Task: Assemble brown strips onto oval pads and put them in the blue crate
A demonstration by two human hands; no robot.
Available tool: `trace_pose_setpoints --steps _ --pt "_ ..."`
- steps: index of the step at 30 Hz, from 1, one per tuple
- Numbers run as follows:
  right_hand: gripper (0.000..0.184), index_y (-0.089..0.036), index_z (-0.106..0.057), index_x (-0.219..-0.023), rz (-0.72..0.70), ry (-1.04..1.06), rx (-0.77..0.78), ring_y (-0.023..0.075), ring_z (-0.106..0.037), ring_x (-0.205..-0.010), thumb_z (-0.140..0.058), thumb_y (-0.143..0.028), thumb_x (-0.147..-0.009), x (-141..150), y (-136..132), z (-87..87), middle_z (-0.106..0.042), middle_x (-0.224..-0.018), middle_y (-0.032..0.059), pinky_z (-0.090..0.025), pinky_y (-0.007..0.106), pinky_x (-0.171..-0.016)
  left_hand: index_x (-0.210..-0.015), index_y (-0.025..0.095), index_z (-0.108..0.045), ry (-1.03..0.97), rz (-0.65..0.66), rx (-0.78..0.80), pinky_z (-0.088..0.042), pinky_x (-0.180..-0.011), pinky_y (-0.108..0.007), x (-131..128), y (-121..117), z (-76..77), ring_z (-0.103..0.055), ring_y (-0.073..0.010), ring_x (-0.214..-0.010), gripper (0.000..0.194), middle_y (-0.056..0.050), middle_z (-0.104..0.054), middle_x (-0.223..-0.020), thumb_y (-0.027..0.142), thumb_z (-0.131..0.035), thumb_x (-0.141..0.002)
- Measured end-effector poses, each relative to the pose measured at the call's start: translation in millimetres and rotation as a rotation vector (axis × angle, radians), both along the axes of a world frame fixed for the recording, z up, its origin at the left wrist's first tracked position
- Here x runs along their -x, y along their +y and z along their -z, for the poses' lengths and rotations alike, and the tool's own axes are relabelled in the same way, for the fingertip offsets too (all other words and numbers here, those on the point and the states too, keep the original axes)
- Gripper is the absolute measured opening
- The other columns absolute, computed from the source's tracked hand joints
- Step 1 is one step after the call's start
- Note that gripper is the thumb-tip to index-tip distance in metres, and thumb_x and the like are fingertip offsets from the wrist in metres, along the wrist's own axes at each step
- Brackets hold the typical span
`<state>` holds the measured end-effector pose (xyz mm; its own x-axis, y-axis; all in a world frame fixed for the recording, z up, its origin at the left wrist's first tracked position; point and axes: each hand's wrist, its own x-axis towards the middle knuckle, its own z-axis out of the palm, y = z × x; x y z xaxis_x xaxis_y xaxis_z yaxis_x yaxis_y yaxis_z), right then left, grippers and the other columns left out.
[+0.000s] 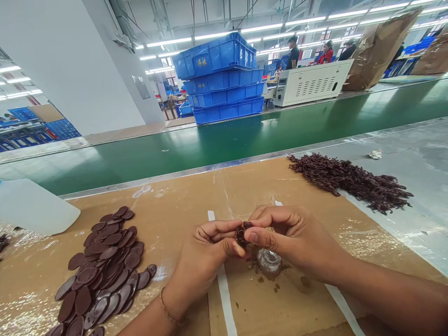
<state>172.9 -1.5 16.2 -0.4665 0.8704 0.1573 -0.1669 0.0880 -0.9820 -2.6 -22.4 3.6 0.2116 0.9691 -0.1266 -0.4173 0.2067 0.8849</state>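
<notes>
My left hand pinches a small dark brown oval piece between thumb and fingers. Against its upper right side, my right hand grips a small dark brown bit with thumb and index finger. The fingers hide much of both, so how they join is unclear. Just below my right fingers sits a small clear round dish, with wet spots on the cardboard around it. A pile of flat, glossy brown ovals lies left of my left hand. Thin, knobbly dark brown pieces are heaped at the far right.
Brown cardboard covers the work surface, with white tape strips on it. A translucent plastic jug lies at the left edge. Beyond runs a green conveyor belt; stacked blue crates stand behind it. Several people are farther back.
</notes>
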Motion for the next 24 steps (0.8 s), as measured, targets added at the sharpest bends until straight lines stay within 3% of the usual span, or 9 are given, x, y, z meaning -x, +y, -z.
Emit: trace_pose_setpoints --steps 24 --pt "0.017 -0.019 -0.073 -0.070 0.037 -0.063 -0.024 0.0102 -0.061 -0.067 -0.079 -0.033 -0.077 -0.6 -0.5 -1.7 -0.070 -0.070 -0.0004 -0.049 0.021 -0.063 -0.078 0.021 -0.080 0.021 -0.020 0.009 -0.056 -0.063 -0.011 -0.3 1.0 0.0 -0.071 -0.0080 -0.063 0.022 -0.001 -0.078 -0.071 0.013 -0.088 -0.060"
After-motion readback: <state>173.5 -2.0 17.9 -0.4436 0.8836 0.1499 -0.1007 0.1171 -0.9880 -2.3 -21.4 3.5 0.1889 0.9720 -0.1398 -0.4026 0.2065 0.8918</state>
